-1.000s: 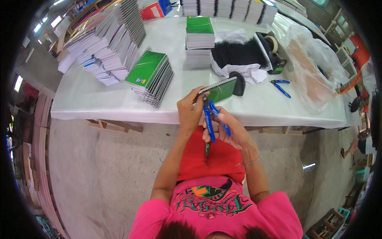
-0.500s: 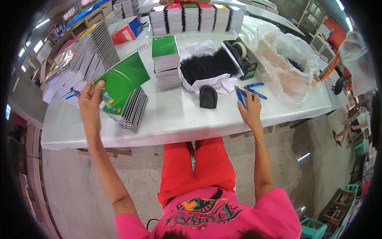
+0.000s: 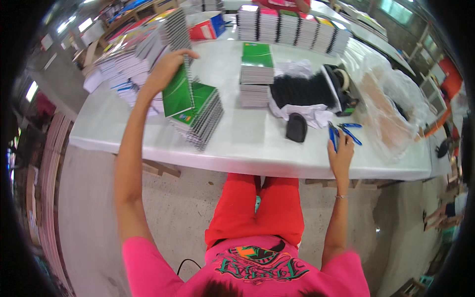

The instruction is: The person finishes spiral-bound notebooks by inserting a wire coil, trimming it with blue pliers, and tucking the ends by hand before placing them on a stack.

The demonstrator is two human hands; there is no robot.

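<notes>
- My left fingers (image 3: 188,53) clamp a green notebook (image 3: 179,94), hiding its far end.
- My right fingers (image 3: 350,140) partly cover blue-handled cutters (image 3: 332,137); whether clamped, I cannot tell.

We now have the green notebook (image 3: 177,95) over at the coil-bound stack (image 3: 202,115), tilted, our left hand (image 3: 169,68) gripping its far end instead of near its middle; our right hand (image 3: 341,156) has brought the blue cutters (image 3: 332,134) down to the table (image 3: 252,143).

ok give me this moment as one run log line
left hand: holds green notebook at notebook stack | right hand: touches blue-handled cutters | nearby: black coils, tape dispenser
</notes>
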